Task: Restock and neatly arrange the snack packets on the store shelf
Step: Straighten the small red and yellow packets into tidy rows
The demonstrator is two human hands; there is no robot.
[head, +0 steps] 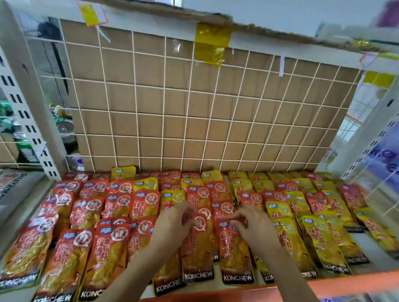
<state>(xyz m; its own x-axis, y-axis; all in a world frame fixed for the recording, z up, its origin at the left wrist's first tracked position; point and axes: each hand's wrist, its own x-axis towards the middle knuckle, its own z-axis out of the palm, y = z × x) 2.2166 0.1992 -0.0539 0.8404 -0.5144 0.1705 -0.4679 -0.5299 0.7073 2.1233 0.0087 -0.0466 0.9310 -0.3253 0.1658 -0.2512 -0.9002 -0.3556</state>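
A person's left hand (174,223) pinches the top of one flat red foil snack packet (197,252). The right hand (251,226) pinches the top of its red neighbour (234,253), just alongside on the white store shelf (372,255). Further red packets (65,261) spread left of the hands, yellow foil packets (323,241) right.

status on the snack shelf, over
Left hand pinches centre red packet top. Right hand pinches neighbouring red packet. Yellow packets lie rightward, nothing blocking.

head-worn, close, downward onto shelf (339,282)
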